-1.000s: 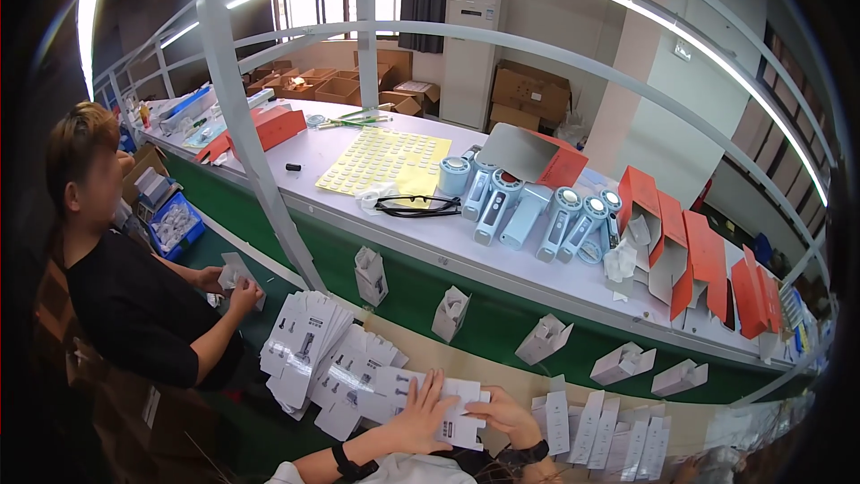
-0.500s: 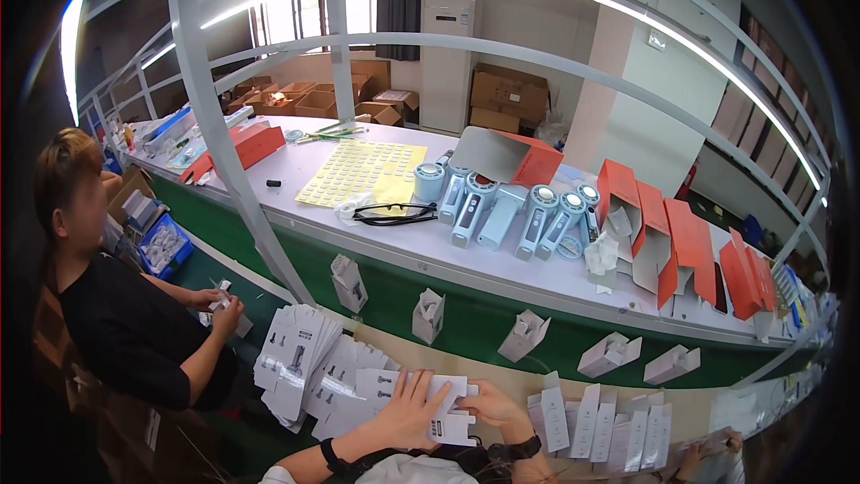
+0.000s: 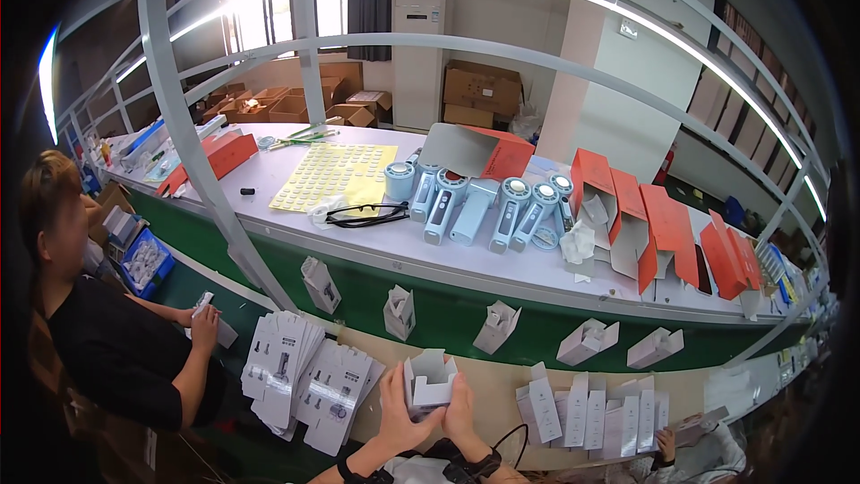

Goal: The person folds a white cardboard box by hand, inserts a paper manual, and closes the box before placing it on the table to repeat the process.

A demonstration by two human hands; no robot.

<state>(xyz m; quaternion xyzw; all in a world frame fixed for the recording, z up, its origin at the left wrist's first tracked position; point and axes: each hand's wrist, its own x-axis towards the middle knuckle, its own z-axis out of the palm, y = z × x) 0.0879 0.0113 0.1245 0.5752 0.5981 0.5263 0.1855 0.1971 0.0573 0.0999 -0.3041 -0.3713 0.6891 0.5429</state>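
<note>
Between my two hands at the lower middle is a white folding carton [image 3: 431,384], squared into a box with its flapped end open toward the top. My left hand [image 3: 396,417] wraps its left side, with the thumb across the near face. My right hand [image 3: 460,412] presses against the right side. The box's lower part is hidden by my fingers. Just left of my left hand lie fanned stacks of flat printed cartons [image 3: 333,394]. To the right of my hands stands a row of closed white boxes [image 3: 596,412].
Several open white boxes [image 3: 399,312] stand spaced out beyond my hands. On the raised bench [image 3: 367,246] are light-blue handheld devices [image 3: 475,212], a yellow sticker sheet [image 3: 336,175] and orange-red boxes [image 3: 672,233]. A co-worker [image 3: 116,341] handles a small white item at left; another person's hand [image 3: 666,444] touches the right-hand row.
The carton was flat under my hands; now it is opened into a box shape, held upright between both palms. My hands have drawn left off the flat stack. The view has shifted slightly right.
</note>
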